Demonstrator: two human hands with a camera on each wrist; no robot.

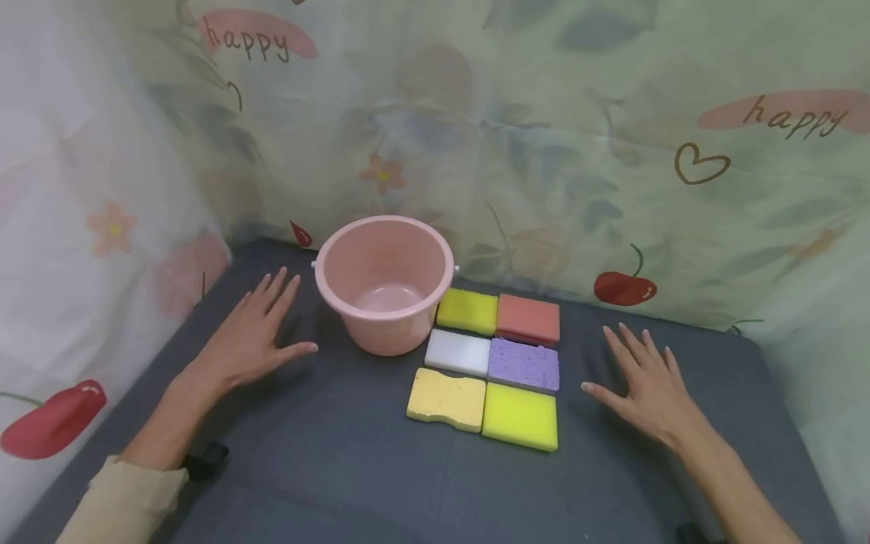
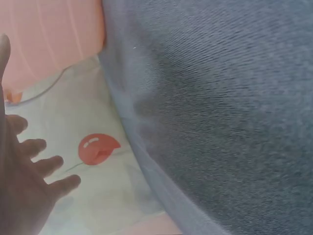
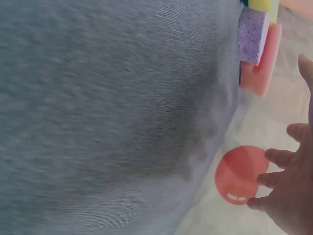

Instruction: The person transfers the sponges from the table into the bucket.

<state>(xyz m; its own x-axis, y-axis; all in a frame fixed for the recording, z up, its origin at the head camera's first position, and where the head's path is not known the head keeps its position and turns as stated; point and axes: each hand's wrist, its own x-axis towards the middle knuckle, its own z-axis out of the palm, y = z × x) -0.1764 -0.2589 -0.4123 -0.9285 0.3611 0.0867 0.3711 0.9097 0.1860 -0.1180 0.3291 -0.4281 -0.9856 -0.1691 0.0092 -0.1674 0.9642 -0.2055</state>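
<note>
A pink bucket [image 1: 390,332] stands upright near the back of the table, and no contents show in it. Right of it lie several sponges in two columns: olive-yellow [image 1: 467,311] and coral red [image 1: 529,317] at the back, white [image 1: 458,352] and purple [image 1: 523,364] in the middle, pale yellow [image 1: 445,399] and bright yellow [image 1: 520,417] in front. My left hand [image 1: 248,340], fingers spread, is left of the bucket and holds nothing. My right hand [image 1: 646,389] is also spread and bare, to the right of the sponges. In the right wrist view the purple sponge [image 3: 253,34] partly covers the coral one.
A dark grey cloth [image 1: 326,468] covers the table. Patterned curtains [image 1: 544,151] hang close along the back and sides. The bucket has small white handle pivots [image 1: 457,269] at its rim. A beige sleeve [image 1: 125,499] covers my left forearm.
</note>
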